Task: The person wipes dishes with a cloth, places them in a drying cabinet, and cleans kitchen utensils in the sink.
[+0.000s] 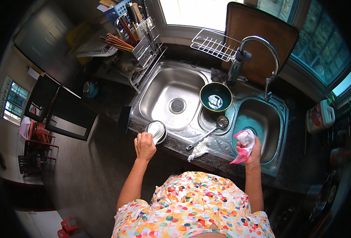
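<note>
My left hand grips a small stack of white spoons or dishes; their exact kind is hard to tell. The stack leans inside a round, dark-sided bowl at the counter's front edge. Over the small right sink basin, my right hand holds a bunched white cloth with pink edges. Between the hands, a metal ladle lies across the steel sink deck, its dark round head at the back. A crumpled white rag rests beside its handle. Behind stands a dark green bowl with a yellowish rim.
At left is the large sink basin with its drain. A curved chrome faucet rises behind the small basin, near a wire rack and a brown board. A steel utensil rack holds chopsticks and knives. A white jug stands right.
</note>
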A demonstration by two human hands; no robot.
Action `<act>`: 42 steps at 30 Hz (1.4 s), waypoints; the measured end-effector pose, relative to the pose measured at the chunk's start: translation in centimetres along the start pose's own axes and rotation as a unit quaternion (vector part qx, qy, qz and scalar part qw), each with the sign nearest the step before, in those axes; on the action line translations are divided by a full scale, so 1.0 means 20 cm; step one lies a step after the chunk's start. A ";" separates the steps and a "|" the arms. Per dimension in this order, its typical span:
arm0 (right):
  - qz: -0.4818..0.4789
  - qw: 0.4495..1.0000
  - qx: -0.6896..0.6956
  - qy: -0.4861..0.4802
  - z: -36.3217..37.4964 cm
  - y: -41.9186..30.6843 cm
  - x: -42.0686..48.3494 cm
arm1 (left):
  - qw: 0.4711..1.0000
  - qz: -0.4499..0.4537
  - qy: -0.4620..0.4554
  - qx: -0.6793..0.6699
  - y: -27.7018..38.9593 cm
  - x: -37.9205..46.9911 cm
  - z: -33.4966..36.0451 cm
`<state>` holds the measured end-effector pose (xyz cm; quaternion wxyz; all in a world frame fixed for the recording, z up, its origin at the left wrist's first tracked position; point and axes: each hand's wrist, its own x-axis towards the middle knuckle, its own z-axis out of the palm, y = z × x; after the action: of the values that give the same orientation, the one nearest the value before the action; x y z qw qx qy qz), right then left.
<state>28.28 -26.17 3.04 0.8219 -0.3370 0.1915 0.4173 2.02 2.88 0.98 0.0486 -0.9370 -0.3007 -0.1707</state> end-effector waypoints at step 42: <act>-0.341 0.924 0.170 -0.027 -0.63 -0.20 -0.50 | 0.879 0.086 -0.099 -0.459 1.38 0.67 0.15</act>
<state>25.42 -42.39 1.81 0.9644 -0.2257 0.1112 0.0815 29.09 -11.73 3.07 -0.4027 -0.8885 -0.1100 -0.1908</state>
